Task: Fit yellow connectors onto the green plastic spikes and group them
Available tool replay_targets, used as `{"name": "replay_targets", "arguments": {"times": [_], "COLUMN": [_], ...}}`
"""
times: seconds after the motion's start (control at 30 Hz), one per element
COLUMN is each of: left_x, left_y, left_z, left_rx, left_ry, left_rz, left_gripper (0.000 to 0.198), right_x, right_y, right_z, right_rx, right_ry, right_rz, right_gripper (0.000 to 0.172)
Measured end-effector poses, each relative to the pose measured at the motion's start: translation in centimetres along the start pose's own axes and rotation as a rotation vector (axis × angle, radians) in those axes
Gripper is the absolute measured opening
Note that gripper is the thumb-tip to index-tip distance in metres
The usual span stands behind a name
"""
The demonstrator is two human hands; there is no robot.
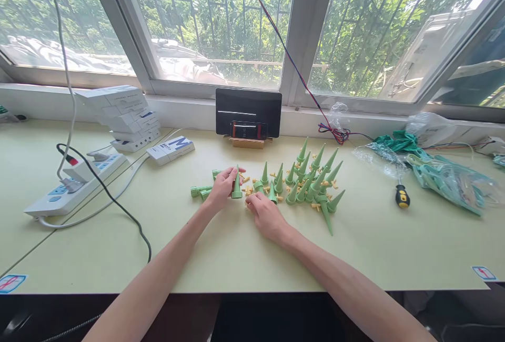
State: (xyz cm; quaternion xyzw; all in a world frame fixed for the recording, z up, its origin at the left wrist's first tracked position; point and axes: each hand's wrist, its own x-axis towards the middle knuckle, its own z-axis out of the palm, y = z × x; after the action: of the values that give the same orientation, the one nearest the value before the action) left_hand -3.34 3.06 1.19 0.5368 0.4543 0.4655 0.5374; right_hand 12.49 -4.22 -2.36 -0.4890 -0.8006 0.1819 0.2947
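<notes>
Workshop-like room: long worktable [236, 258] below windows [213, 26], screwdriver [402, 197], power strip [87, 181], stacked boxes [128, 116].

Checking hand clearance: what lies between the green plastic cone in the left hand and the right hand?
In the head view, small pale-yellow plastic pieces lie between the cone and the right hand.

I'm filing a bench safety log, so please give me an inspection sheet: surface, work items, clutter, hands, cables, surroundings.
Surface: pale yellow-green table, seam across its left part.
Work items: green spikes, mostly bunched right of the hands, many standing point-up; small yellow pieces among them.
Clutter: stacked white boxes, screwdriver, plastic bags.
Hands: left hand holds one spike point-up; right hand is at the yellow pieces, grip unclear.
Cables: power strip at left, black cable across the table; red-and-blue wires bunched near the window.
Surroundings: bars and foliage outside.
</notes>
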Motion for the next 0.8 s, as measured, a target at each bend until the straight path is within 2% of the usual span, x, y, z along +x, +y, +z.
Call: {"name": "replay_targets", "arguments": {"times": [0.3, 0.5, 0.67, 0.8], "left_x": [-0.29, -0.62, -0.54, -0.42], "left_y": [0.34, 0.67, 0.31, -0.06], "left_z": [0.12, 0.19, 0.14, 0.16], "left_rx": [0.047, 0.041, 0.087, 0.076], "left_ry": [-0.017, -0.11, -0.196, -0.218], "left_rz": [0.005, -0.001, 0.008, 0.017], "left_gripper": [0.046, 0.038, 0.044, 0.038], "right_x": [0.06, -0.05, -0.07, -0.09], "right_y": [-0.05, -0.59, -0.94, -0.83], "right_z": [-0.14, -0.56, -0.7, -0.56], "right_rx": [0.157, 0.256, 0.297, 0.308], "right_ry": [0.062, 0.091, 0.16, 0.191], "right_rz": [0.023, 0.029, -0.019, -0.023], "right_gripper": [0.014, 0.015, 0.017, 0.016]}}
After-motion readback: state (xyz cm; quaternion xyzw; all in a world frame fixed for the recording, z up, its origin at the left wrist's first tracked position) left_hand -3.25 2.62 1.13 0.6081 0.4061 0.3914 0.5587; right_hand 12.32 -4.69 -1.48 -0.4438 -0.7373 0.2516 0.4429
